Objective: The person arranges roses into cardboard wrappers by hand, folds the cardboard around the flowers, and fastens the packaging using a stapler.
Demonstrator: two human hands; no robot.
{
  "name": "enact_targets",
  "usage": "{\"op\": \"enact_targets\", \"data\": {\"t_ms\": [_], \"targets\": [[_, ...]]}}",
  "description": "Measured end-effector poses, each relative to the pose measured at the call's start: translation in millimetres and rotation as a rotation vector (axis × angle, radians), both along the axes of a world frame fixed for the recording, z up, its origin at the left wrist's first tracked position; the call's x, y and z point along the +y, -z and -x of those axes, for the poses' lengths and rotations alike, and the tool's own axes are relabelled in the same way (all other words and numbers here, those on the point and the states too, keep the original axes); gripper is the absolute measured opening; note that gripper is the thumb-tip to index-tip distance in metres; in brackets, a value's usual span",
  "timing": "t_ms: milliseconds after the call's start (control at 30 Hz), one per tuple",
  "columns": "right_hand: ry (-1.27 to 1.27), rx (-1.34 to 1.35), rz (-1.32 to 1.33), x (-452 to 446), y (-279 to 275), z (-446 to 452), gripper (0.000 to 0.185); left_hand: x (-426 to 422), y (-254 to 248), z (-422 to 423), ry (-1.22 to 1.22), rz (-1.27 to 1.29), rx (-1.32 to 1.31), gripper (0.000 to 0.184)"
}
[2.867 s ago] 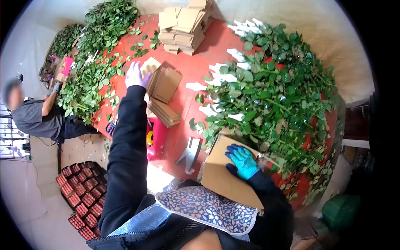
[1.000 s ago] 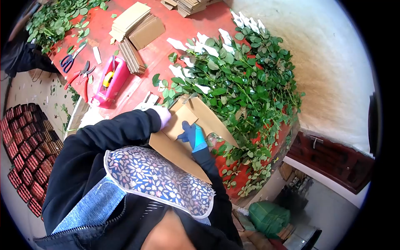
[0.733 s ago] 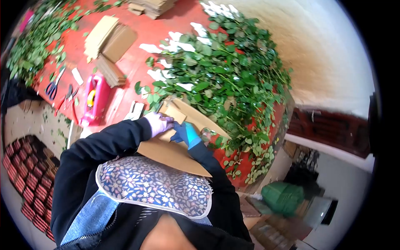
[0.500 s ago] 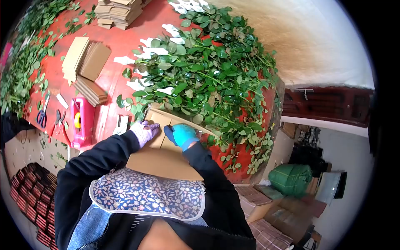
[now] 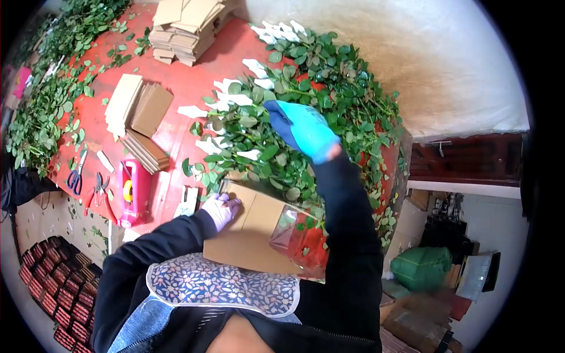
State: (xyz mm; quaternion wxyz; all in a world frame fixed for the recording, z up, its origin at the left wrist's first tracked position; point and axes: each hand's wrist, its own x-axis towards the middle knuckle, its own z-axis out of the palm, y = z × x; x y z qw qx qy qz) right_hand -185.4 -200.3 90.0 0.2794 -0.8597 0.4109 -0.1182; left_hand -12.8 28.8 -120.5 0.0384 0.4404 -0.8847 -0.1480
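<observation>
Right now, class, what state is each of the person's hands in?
Left hand: on the cardboard, fingers bent; whether it grips cannot be told.
Right hand: over the leafy stems, fingers together; any hold cannot be told.

1. Tall stack of brown cardboard pieces (image 5: 185,36): top cut off by the upper edge.
2. Teal-and-navy gloved right hand (image 5: 301,128): fingertips' contact unclear.
3. Brown boxes (image 5: 421,315), lower right: blurred.

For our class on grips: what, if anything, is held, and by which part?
The left hand holds the cardboard at its left edge, near the upper corner. The right hand is over the leafy stems; whether it holds anything cannot be told.
</observation>
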Motion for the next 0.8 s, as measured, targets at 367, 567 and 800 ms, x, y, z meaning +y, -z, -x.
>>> {"op": "enact_targets", "data": {"t_ms": [367,567,800], "targets": [[0.123,-0.068,-0.074,-64.4,66.5,48.6,0.022,-1.5,-21.4,12.2,-0.061,-0.124,0.059,0.021],[0.644,-0.296,-0.068,-26.4,-87.6,75.6,0.018,3.2,-6.8,8.0,-0.063,-0.044,0.063,0.025],[-0.2,0.107,0.248,-4.0,19.8,-31.9,0.02,2.5,-26.0,4.4,-0.048,0.058,0.144,0.024]]}}
